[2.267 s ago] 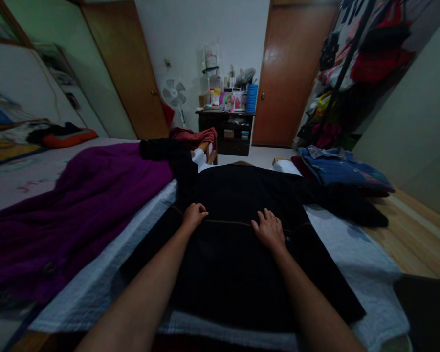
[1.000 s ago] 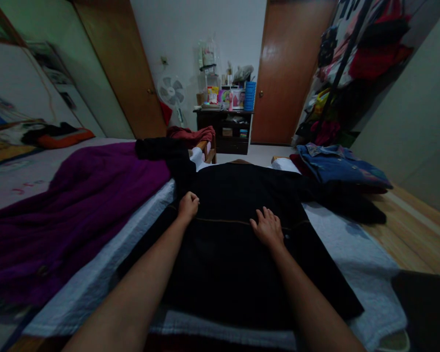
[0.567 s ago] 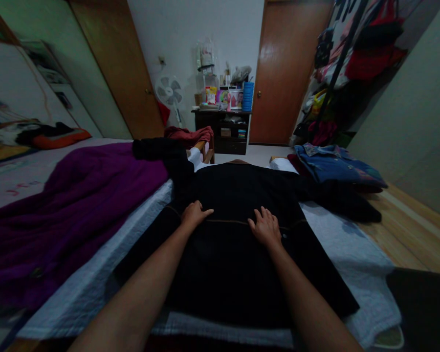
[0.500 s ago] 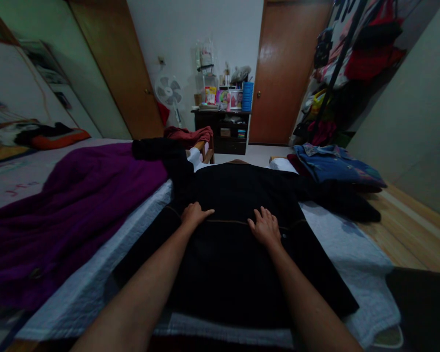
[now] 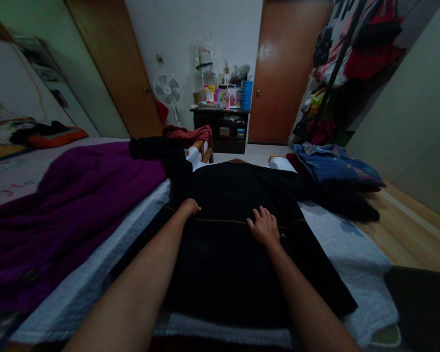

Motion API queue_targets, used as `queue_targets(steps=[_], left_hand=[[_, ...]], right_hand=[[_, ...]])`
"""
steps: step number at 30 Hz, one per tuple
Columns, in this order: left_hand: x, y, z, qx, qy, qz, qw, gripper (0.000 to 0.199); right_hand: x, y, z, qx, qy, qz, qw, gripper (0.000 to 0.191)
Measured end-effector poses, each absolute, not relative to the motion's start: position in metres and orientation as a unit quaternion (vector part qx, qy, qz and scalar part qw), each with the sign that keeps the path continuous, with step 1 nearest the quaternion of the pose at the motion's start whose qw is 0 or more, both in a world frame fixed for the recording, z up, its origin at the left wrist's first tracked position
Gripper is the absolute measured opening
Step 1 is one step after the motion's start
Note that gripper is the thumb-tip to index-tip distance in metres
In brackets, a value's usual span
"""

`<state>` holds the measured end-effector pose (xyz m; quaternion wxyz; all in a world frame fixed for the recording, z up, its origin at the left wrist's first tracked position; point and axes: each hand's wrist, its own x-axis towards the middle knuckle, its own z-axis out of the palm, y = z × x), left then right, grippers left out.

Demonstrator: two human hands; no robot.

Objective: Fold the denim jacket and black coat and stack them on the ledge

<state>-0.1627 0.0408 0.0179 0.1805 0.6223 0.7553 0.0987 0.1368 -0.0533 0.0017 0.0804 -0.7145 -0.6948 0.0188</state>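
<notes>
A black jacket (image 5: 227,274) with a thin brown seam across it is spread on a white quilted cover (image 5: 355,254), its brownish collar (image 5: 238,161) at the far end. My left hand (image 5: 190,207) is closed on the jacket's cloth at the left end of the seam, its fingertips mostly hidden. Farther right, my right hand (image 5: 266,226) lies open on the cloth with fingers stretched forward, beside a small pale button-like spot. Dark sleeves reach out to both sides at the far end.
A purple garment (image 5: 91,195) lies along the left. At the far right is a folded denim jacket (image 5: 337,161). Beyond the bed stand a white fan (image 5: 167,90), a dark cabinet (image 5: 201,124) and a wooden door (image 5: 273,73). Bags and clothes hang at the upper right.
My left hand has shifted slightly left and away from me, and its outstretched thumb has drawn in as the hand closed on the jacket. The right hand stays in place.
</notes>
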Motion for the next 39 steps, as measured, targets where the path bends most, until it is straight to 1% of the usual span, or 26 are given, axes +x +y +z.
queue_targets(steps=[4, 10, 11, 12, 15, 17, 21, 25, 30, 32, 35, 39], left_hand=[[-0.161, 0.035, 0.019, 0.621, 0.761, 0.055, 0.177, 0.012], [-0.157, 0.023, 0.021, 0.628, 0.758, 0.050, 0.166, 0.038], [-0.157, 0.022, 0.021, 0.630, 0.758, 0.051, 0.162, 0.039], [-0.157, 0.021, 0.020, 0.631, 0.758, 0.051, 0.157, 0.037], [-0.154, 0.017, 0.020, 0.628, 0.765, 0.051, 0.131, 0.018], [-0.150, 0.012, 0.020, 0.624, 0.773, 0.055, 0.105, 0.017], [-0.137, -0.003, 0.016, 0.636, 0.767, 0.077, 0.036, 0.029], [-0.132, -0.009, 0.007, 0.712, 0.698, 0.077, -0.010, 0.037], [-0.137, 0.005, 0.004, 0.687, 0.725, 0.014, 0.037, 0.063], [-0.138, 0.014, 0.009, 0.668, 0.743, 0.002, 0.047, 0.068], [-0.138, 0.027, 0.018, 0.643, 0.764, 0.003, 0.043, 0.070], [-0.136, 0.037, 0.018, 0.622, 0.782, 0.024, 0.011, 0.065]], right_hand=[[0.137, -0.053, 0.000, -0.714, -0.694, 0.018, 0.084, 0.058], [0.137, -0.052, 0.000, -0.716, -0.693, 0.023, 0.080, 0.059], [0.137, -0.052, 0.000, -0.715, -0.694, 0.022, 0.080, 0.059], [0.137, -0.052, 0.000, -0.715, -0.694, 0.020, 0.080, 0.059], [0.138, -0.052, 0.000, -0.716, -0.693, 0.022, 0.079, 0.059], [0.138, -0.053, 0.000, -0.716, -0.693, 0.024, 0.079, 0.059], [0.138, -0.054, 0.000, -0.713, -0.696, 0.024, 0.083, 0.059], [0.138, -0.054, -0.001, -0.714, -0.695, 0.023, 0.084, 0.059], [0.138, -0.053, -0.004, -0.710, -0.698, 0.010, 0.088, 0.058], [0.138, -0.053, -0.005, -0.709, -0.699, 0.003, 0.092, 0.058], [0.139, -0.052, -0.005, -0.707, -0.701, 0.004, 0.092, 0.059], [0.139, -0.051, -0.004, -0.709, -0.699, 0.011, 0.089, 0.058]])
